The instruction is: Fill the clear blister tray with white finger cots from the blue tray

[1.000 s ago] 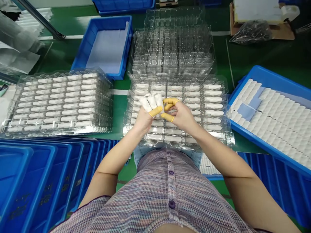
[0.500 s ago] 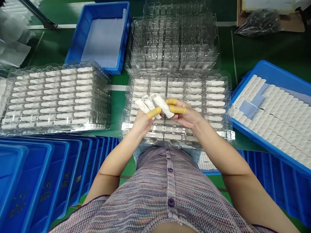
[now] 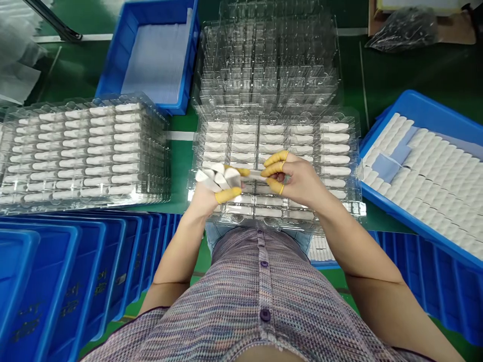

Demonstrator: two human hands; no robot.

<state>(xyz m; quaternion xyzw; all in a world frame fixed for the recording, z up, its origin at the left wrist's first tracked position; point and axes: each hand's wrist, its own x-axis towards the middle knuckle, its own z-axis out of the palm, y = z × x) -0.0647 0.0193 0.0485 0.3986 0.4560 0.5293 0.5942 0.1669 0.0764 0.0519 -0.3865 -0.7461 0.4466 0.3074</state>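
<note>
Several white, curved plastic pieces (image 3: 218, 177) are bunched in my left hand (image 3: 206, 200), its yellow-cot fingers closed round them and their ends facing up. Between the yellow-covered fingertips of my right hand (image 3: 300, 176) is one more white plastic piece (image 3: 256, 174), lying level and pointing left. Its left end comes close to my left fingertips; whether they touch it I cannot tell. Both hands hover above a clear plastic tray (image 3: 355, 208) whose compartments hold columns of similar white pieces. My hands hide some of the middle compartments.
Left stands a stack of filled clear trays (image 3: 151, 166). Behind are nested clear trays (image 3: 269, 55) and a blue bin (image 3: 101, 83) with a pale sheet inside. A tilted blue bin (image 3: 405, 100) of white pieces is at right. Blue crates (image 3: 90, 271) line the lower left.
The bunch in my left hand has moved left and turned ends-up. My right hand has shifted slightly right and now pinches a single level piece over the tray.
</note>
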